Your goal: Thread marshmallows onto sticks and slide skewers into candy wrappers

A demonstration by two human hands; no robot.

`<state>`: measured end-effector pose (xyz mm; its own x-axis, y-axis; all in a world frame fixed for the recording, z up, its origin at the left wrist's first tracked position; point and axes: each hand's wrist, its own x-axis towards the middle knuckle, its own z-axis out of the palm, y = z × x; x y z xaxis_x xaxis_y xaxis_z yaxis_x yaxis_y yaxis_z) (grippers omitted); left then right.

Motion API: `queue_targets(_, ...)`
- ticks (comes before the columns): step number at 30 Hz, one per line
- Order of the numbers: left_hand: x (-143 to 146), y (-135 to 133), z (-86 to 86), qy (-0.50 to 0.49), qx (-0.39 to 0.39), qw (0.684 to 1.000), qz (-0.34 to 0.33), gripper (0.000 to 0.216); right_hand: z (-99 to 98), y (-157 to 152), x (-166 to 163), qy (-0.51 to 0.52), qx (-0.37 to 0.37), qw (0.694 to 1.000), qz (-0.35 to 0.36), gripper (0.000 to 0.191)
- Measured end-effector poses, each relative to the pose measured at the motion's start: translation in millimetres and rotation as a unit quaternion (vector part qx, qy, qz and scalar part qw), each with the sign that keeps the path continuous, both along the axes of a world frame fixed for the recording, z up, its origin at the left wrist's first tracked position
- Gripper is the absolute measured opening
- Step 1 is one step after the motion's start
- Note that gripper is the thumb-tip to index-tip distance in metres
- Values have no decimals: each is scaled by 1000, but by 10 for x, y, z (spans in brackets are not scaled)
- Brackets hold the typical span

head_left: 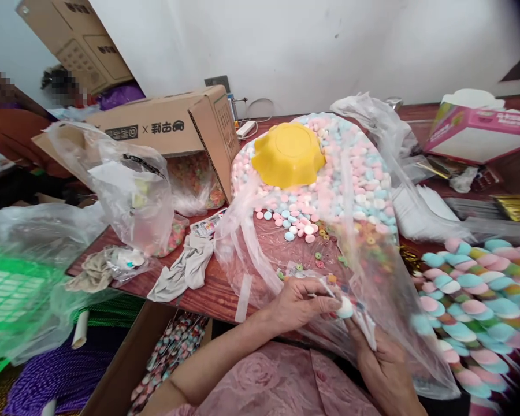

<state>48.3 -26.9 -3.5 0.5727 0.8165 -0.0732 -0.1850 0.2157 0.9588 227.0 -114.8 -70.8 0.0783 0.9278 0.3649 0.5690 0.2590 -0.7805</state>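
Observation:
My left hand (299, 303) is closed in a pinch on a small white round candy (345, 307) at the near edge of a big clear plastic bag (364, 231). My right hand (383, 367) sits just below it, fingers curled around a narrow clear wrapper (366, 323) that meets the candy. The bag lies open on the red-brown table (208, 294) and holds a heap of pink, blue and white round candies (359, 173) with an upturned yellow bowl (288, 155) on top. Small coloured ring candies (325, 254) lie loose near my hands.
Finished candy strings in pastel colours (472, 300) are piled at right. A cardboard box (173, 124) lies on its side at back left, with plastic bags (130, 190) and a grey cloth (186, 268) before it. A green crate (8, 294) and a pink box (481, 130) flank the table. Another person sits far left.

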Motion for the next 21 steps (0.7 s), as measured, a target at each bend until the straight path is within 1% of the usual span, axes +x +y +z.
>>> queue_targets(1, -21, 59, 30, 8, 1, 1000, -9, 42, -26, 8, 57, 3, -15, 1000, -18, 28)
queue_targets(2, -55, 140, 58, 26, 13, 1000, -5, 46, -53, 14, 117, 6, -29, 999, -42, 29)
queue_targets(3, -101, 243, 83, 57, 42, 997, 8, 47, -81, 18, 176, 9, -40, 997, -65, 30)
queue_targets(4, -154, 366, 102, 105, 85, 990, 28, 46, -111, 17, 231, 11, -45, 995, -89, 32)
queue_targets(5, -212, 506, 111, 173, 145, 973, 53, 40, -142, 12, 280, 13, -46, 993, -107, 34)
queue_targets(6, -267, 657, 112, 253, 216, 941, 65, 30, -172, 4, 320, 12, -43, 992, -120, 35)
queue_targets(7, -314, 809, 104, 336, 283, 895, 73, 23, -198, -7, 349, 9, -40, 991, -125, 35)
queue_targets(8, -350, 955, 89, 410, 331, 847, 76, 18, -218, -19, 367, 4, -39, 992, -122, 33)
queue_targets(9, -371, 1084, 68, 470, 360, 803, 71, 18, -232, -30, 375, -3, -39, 993, -113, 31)
queue_targets(10, -376, 1189, 43, 512, 374, 771, 64, 19, -239, -40, 377, -11, -35, 994, -104, 30)
queue_targets(11, -367, 1267, 15, 538, 379, 751, 57, 19, -242, -48, 375, -19, -30, 995, -94, 28)
queue_targets(12, -346, 1316, -15, 553, 379, 740, 50, 18, -241, -53, 372, -25, -25, 996, -88, 28)
queue_targets(13, -317, 1337, -44, 558, 380, 736, 47, 17, -239, -57, 371, -28, -22, 996, -84, 28)
queue_targets(17, -235, 1289, -133, 546, 398, 736, 43, 10, -252, -66, 394, -18, -45, 996, -80, 32)
queue_targets(19, -287, 1302, -135, 534, 402, 742, 53, 10, -270, -72, 417, -14, -56, 995, -80, 35)
queue_targets(21, -419, 1395, -108, 526, 394, 749, 83, 15, -286, -78, 434, -17, -62, 995, -80, 36)
